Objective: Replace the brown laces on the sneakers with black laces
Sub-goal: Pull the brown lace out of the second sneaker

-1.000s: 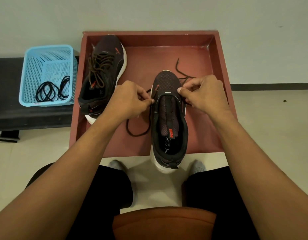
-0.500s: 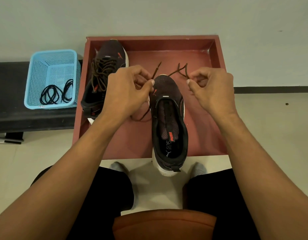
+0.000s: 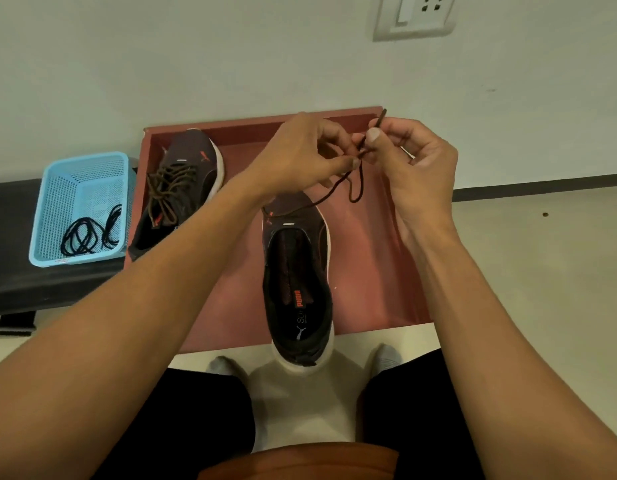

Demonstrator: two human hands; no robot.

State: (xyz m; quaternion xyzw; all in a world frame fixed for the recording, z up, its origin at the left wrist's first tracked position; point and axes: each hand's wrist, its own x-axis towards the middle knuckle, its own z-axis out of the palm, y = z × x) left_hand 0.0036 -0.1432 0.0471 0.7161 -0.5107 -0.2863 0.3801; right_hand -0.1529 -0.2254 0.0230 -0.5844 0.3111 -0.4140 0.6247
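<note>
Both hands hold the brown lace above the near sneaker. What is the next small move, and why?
Probably draw the brown lace up until it leaves the near sneaker. The left hand and right hand both pinch it, yet one strand runs down to the toe end, so it may not be free. The black laces wait in the blue basket.

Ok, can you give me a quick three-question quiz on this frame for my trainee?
1. True or false: the far sneaker has brown laces in it.
2. Where do the black laces lie? A) in the blue basket B) in the red tray C) on the floor
3. Fill in: the left hand and right hand both pinch a brown ____ above the near sneaker.
Key: 1 true; 2 A; 3 lace.
</note>
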